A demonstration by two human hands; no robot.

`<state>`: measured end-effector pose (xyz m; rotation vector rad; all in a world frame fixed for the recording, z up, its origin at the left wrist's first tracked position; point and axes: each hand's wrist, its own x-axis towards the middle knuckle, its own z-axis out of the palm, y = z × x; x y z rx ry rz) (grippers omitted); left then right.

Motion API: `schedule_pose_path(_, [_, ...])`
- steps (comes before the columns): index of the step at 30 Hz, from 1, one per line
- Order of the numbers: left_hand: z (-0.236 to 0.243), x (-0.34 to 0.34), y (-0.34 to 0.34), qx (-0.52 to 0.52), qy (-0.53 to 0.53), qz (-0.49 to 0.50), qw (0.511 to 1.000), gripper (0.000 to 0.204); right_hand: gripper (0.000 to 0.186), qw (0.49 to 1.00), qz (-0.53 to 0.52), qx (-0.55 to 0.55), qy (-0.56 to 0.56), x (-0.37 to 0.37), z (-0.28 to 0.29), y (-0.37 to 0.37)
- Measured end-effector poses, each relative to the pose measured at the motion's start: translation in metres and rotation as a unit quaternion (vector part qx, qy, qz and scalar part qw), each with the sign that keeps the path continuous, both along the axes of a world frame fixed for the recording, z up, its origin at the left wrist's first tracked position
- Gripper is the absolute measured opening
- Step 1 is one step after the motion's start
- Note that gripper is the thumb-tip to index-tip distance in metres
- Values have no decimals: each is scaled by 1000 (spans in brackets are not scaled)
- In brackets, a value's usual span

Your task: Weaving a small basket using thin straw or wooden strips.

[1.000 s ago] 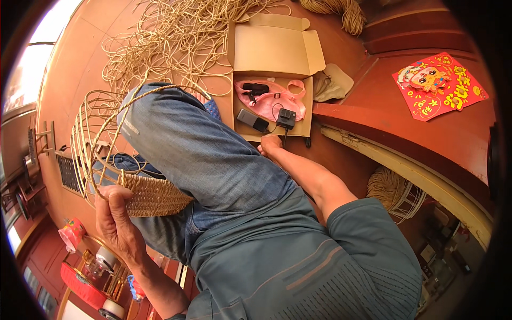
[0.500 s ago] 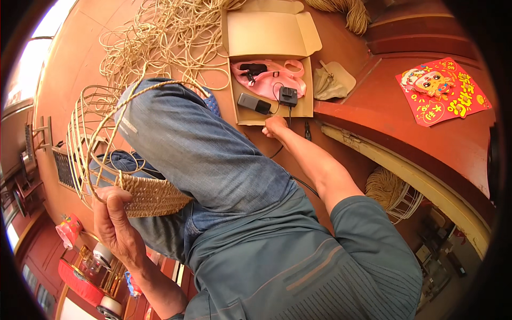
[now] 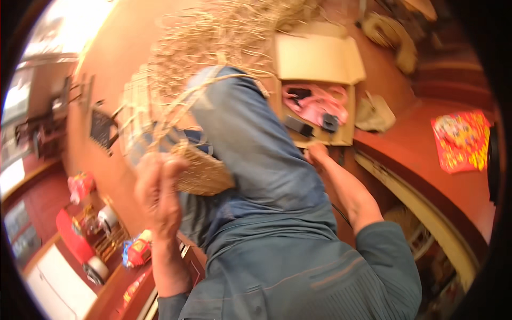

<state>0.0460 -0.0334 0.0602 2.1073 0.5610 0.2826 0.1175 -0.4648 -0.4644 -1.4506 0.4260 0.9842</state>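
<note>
My left hand (image 3: 160, 186) is closed, thumb against fingers, on a straw cord (image 3: 178, 109) that runs up over my knee. Beside it, a partly woven straw basket (image 3: 205, 173) leans against my legs, its bare upright ribs (image 3: 140, 98) fanning out beyond the woven band. My right hand (image 3: 317, 153) is curled closed at the near edge of an open cardboard box (image 3: 314, 58); what its fingers hold is hidden. Inside the box lie a pink cloth strap (image 3: 314, 104), a dark rectangular device (image 3: 298, 126) and a small black cube-shaped device (image 3: 329, 123). Motion blurs the picture.
A tangled heap of straw cord (image 3: 213, 42) spreads on the floor ahead. A cord bundle (image 3: 392, 40) lies at far right, and a beige cloth item (image 3: 375, 113) beside the box. A red printed sheet (image 3: 461, 141) lies on the reddish surface at right.
The view has swung, so the scene sits further right and lower. My left hand stays closed by the basket, and my right hand stays curled at the box's edge.
</note>
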Motion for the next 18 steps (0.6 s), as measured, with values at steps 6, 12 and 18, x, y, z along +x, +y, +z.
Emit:
schedule_pose_path(6, [8,-11,3,43,-21,4,999,16,28,933,158,-197,-257,87,159,81])
schedule_pose_path(12, [4,-24,12,15,-51,13,998,25,10,771,141,5,-622,97,437,231])
schedule_pose_path(18, [5,-29,11,1,-68,37,997,14,37,837,260,161,-453,58,477,294])
